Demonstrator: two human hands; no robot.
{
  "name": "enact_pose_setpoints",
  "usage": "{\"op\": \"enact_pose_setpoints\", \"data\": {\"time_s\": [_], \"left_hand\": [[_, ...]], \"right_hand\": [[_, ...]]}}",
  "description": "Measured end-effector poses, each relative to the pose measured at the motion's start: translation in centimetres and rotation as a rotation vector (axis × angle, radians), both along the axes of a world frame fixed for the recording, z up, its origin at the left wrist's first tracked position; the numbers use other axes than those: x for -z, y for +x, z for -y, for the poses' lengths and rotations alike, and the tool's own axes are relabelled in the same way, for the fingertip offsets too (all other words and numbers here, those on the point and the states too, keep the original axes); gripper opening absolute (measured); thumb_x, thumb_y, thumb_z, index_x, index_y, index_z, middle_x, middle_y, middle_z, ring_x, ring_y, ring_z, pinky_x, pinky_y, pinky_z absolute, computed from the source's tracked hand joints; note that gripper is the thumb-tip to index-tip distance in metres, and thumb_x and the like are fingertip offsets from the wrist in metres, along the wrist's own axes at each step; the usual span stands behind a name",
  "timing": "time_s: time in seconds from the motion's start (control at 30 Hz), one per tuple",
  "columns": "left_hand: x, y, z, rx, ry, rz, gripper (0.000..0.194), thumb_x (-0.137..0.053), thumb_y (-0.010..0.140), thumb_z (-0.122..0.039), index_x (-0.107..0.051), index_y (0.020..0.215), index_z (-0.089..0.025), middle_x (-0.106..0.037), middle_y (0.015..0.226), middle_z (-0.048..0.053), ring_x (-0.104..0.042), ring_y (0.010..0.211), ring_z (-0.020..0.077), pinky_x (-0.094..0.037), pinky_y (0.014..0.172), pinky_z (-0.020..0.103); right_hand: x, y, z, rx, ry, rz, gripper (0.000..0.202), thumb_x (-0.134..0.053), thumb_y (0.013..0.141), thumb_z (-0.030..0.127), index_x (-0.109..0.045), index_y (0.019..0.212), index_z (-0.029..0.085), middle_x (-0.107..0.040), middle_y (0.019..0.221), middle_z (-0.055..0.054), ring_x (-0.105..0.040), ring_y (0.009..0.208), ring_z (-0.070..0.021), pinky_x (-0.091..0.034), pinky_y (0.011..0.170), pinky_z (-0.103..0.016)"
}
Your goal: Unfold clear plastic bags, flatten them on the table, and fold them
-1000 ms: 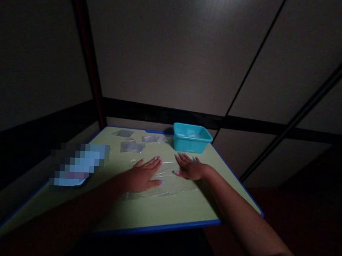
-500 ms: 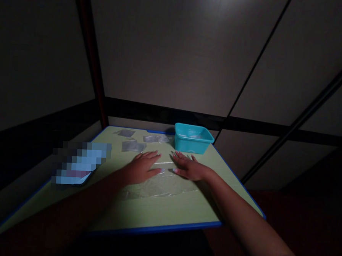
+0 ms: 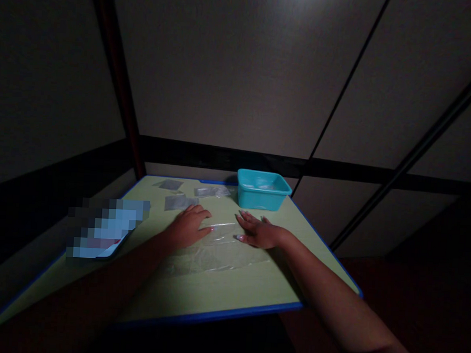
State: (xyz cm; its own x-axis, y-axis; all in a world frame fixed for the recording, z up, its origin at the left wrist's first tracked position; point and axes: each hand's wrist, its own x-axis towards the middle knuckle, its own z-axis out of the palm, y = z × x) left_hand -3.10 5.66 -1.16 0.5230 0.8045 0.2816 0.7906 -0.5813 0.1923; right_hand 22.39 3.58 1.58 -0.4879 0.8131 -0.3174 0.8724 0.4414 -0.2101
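A clear plastic bag [image 3: 219, 257] lies flat on the pale green table [image 3: 213, 299], with creases along its far part. My left hand [image 3: 187, 227] rests at the bag's left side, palm down, thumb and fingers apart. On the right side, my right hand [image 3: 261, 231] lies palm down with its fingers spread over the bag's far edge. Neither hand grips anything. Beyond my left fingers lie small folded clear plastic packets [image 3: 181, 202], one of them [image 3: 211, 191] farther back near the bin.
A turquoise plastic bin [image 3: 263, 196] stands at the table's far right, with something pale inside. At the left edge lies a blurred-out flat device [image 3: 116, 225]. Blue trim [image 3: 228, 317] borders the table. A panelled wall [image 3: 232, 81] rises directly behind it.
My left hand has slid left, widening the gap between the hands, and its fingers have curled slightly. My right hand has stayed nearly in place. The view has shifted a little.
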Motion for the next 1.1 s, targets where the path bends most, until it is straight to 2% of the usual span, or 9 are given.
{"op": "enact_pose_setpoints", "data": {"time_s": [0.23, 0.4, 0.53, 0.73, 0.93, 1.1], "left_hand": [[0.05, -0.37, -0.43, -0.045, 0.005, 0.008, 0.029, -0.06, 0.081, -0.033, -0.061, 0.104, -0.015, -0.062, 0.1, 0.01, -0.053, 0.099, 0.0255, -0.041, 0.088, 0.036], [-0.42, -0.47, -0.43, -0.057, -0.019, -0.013, 0.023, -0.059, 0.081, -0.033, -0.06, 0.095, -0.015, -0.062, 0.09, 0.009, -0.054, 0.092, 0.0247, -0.041, 0.08, 0.033], [-0.4, -0.59, -0.5, -0.074, -0.036, -0.01, 0.021, -0.06, 0.08, -0.035, -0.058, 0.09, -0.017, -0.061, 0.085, 0.007, -0.054, 0.087, 0.0233, -0.04, 0.073, 0.031], [-0.1, -0.73, -0.78, -0.089, -0.045, -0.001, 0.022, -0.058, 0.079, -0.04, -0.055, 0.082, -0.019, -0.062, 0.084, 0.006, -0.054, 0.088, 0.0237, -0.039, 0.074, 0.031], [-0.14, -0.63, -0.76, -0.073, -0.024, -0.016, 0.021, -0.057, 0.08, -0.036, -0.052, 0.069, -0.019, -0.06, 0.077, 0.006, -0.053, 0.084, 0.0234, -0.038, 0.072, 0.031], [0.01, -0.69, -0.92, -0.043, 0.002, -0.042, 0.027, -0.055, 0.082, -0.039, -0.049, 0.064, -0.02, -0.058, 0.073, 0.006, -0.053, 0.082, 0.0236, -0.038, 0.073, 0.031]], "right_hand": [[0.13, 0.0, -0.06, 0.007, -0.005, -0.002, 0.081, -0.028, 0.087, 0.067, 0.002, 0.149, 0.022, 0.008, 0.154, -0.008, 0.004, 0.142, -0.0268, -0.004, 0.105, -0.065], [0.13, 0.27, -0.21, 0.034, 0.05, -0.069, 0.079, -0.031, 0.087, 0.065, -0.007, 0.149, 0.023, 0.003, 0.155, -0.008, 0.001, 0.142, -0.0293, -0.005, 0.106, -0.064], [0.5, 0.58, -0.61, 0.067, 0.101, -0.106, 0.078, -0.033, 0.087, 0.064, -0.015, 0.149, 0.02, -0.005, 0.155, -0.011, -0.005, 0.142, -0.0294, -0.012, 0.109, -0.06], [0.93, 0.61, -0.82, 0.036, 0.07, -0.105, 0.078, -0.037, 0.088, 0.061, -0.014, 0.149, 0.018, -0.005, 0.155, -0.011, -0.006, 0.142, -0.0297, -0.013, 0.108, -0.061], [0.97, 0.64, -0.86, 0.034, 0.087, -0.099, 0.076, -0.036, 0.089, 0.058, -0.016, 0.149, 0.016, -0.008, 0.154, -0.012, -0.007, 0.142, -0.0289, -0.014, 0.108, -0.06], [0.99, 0.73, -1.02, 0.065, 0.135, -0.106, 0.072, -0.037, 0.089, 0.057, -0.024, 0.147, 0.016, -0.014, 0.153, -0.014, -0.012, 0.141, -0.0298, -0.018, 0.108, -0.059]]}}
